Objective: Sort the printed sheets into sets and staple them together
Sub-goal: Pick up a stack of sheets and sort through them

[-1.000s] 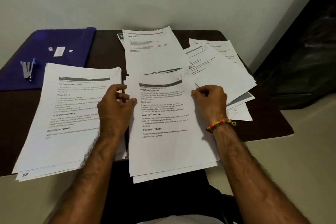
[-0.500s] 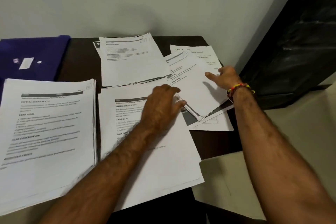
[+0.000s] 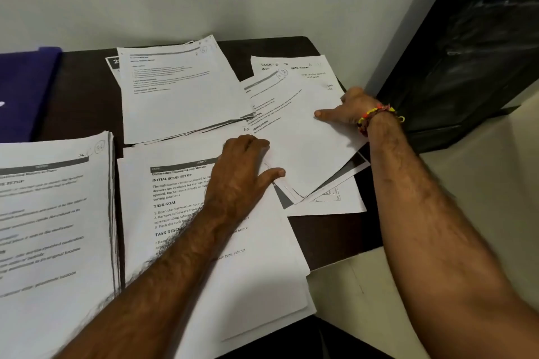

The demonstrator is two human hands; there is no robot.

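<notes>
Printed sheets lie in several piles on a dark table (image 3: 335, 239). A thick pile (image 3: 52, 213) is at the left, a middle pile (image 3: 204, 294) sits in front of me, and a back pile (image 3: 180, 96) is behind it. At the right is a tilted, fanned pile (image 3: 306, 151). My left hand (image 3: 242, 175) lies flat with its fingers spread, on the middle pile and against the tilted pile's left edge. My right hand (image 3: 347, 109) grips the tilted pile's right edge, thumb on top and fingers hidden behind. No stapler is in view.
A purple folder (image 3: 23, 90) lies at the back left of the table. A black cabinet-like object (image 3: 466, 52) stands close to the table's right side. A pale wall runs right behind the table. The middle pile overhangs the table's front edge.
Both hands left the middle pile's top sheet and went right to the tilted pile. My head turned right, so the stapler and most of the folder dropped out of view.
</notes>
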